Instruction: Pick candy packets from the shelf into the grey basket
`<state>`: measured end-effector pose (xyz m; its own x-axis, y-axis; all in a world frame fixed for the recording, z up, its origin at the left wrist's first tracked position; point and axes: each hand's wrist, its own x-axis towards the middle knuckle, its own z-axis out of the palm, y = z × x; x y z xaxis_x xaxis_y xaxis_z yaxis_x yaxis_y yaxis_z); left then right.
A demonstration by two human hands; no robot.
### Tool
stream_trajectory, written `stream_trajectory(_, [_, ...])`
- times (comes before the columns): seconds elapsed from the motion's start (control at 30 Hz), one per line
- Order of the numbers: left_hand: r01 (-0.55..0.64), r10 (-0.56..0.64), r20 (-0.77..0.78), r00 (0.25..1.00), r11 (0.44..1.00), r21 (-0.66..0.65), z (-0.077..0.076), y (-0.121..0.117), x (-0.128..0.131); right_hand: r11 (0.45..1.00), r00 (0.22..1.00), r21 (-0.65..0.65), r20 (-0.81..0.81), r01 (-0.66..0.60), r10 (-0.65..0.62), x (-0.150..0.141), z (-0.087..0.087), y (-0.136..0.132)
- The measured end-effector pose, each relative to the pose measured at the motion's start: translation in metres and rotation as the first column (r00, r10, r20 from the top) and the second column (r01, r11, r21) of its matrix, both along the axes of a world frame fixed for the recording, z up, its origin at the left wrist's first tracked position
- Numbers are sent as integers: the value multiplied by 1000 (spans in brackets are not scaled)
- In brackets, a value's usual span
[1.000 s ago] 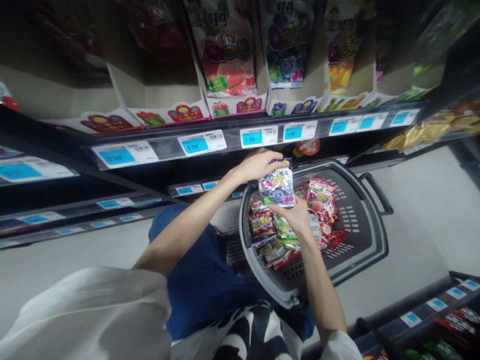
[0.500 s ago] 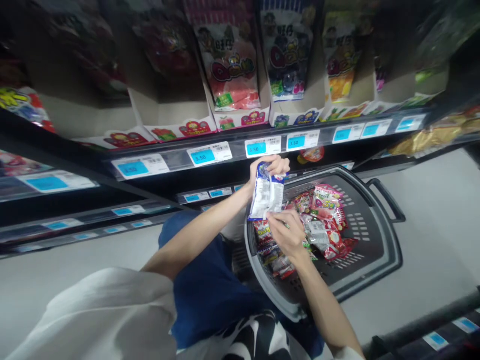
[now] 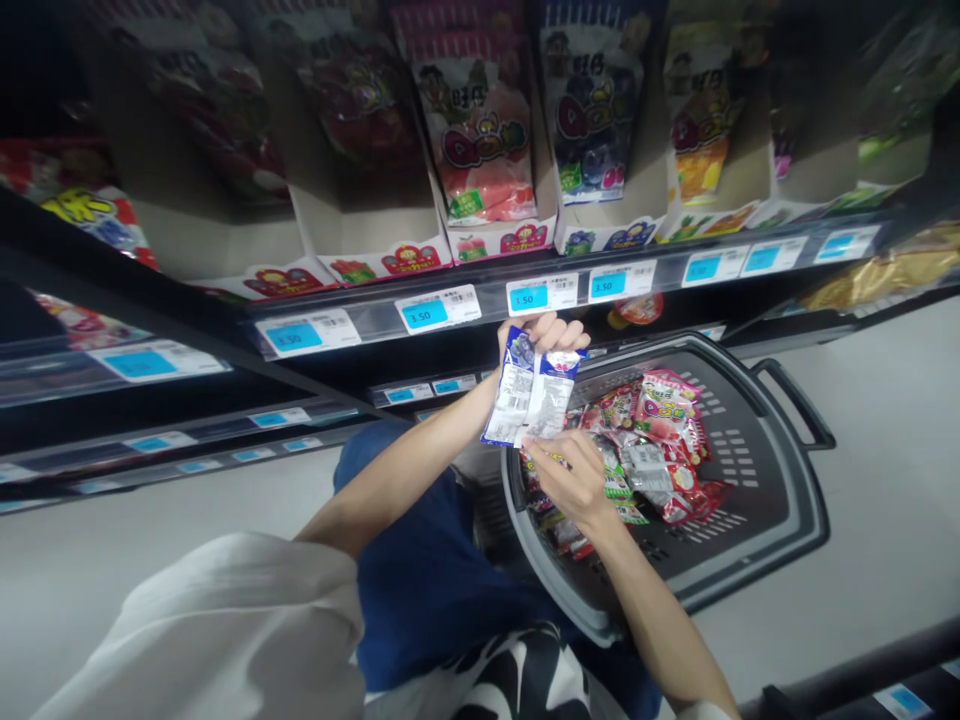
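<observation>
A blue and white candy bag (image 3: 531,388), its printed back facing me, is held up between my hands. My left hand (image 3: 544,332) is closed on the bag's far edge, with the fingers curled over the top. At the near edge, my right hand (image 3: 571,475) pinches the bag between thumb and finger. Beneath and to the right, a grey shopping basket (image 3: 757,520) holds several candy bags, among them a pink one (image 3: 670,405) and a red one (image 3: 686,490). My right forearm passes over the basket's near rim.
Shelf boxes ahead hold candy bags: a peach-pink one (image 3: 491,150), a dark blue one (image 3: 596,140) and a yellow one (image 3: 701,140). Price labels (image 3: 437,310) line the black shelf edge just beyond my hands. The basket's handle (image 3: 799,400) sticks out at the right.
The view has shifted slightly, so shelf and basket appear further right. The candy bag is tilted a little more and shows flatter; both hands keep hold of it.
</observation>
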<state>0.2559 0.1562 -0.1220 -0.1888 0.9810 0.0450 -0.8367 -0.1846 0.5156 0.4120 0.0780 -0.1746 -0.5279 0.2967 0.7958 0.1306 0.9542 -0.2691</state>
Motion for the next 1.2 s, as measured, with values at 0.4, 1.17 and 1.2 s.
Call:
stream_trajectory(0.4, [51, -52, -12, 999, 993, -110, 3, 5, -1, 1000, 1000, 4, 6, 9, -9, 0, -4, 1])
stream_trajectory(1.17, [53, -52, 14, 999, 995, -82, -1, 2, 1, 994, 999, -107, 54, 10, -4, 1, -10, 0])
stream_trajectory(1.2, [59, -62, -28, 998, 994, -96, -2, 4, 1, 991, 998, -131, 62, 14, -6, 0, -10, -1])
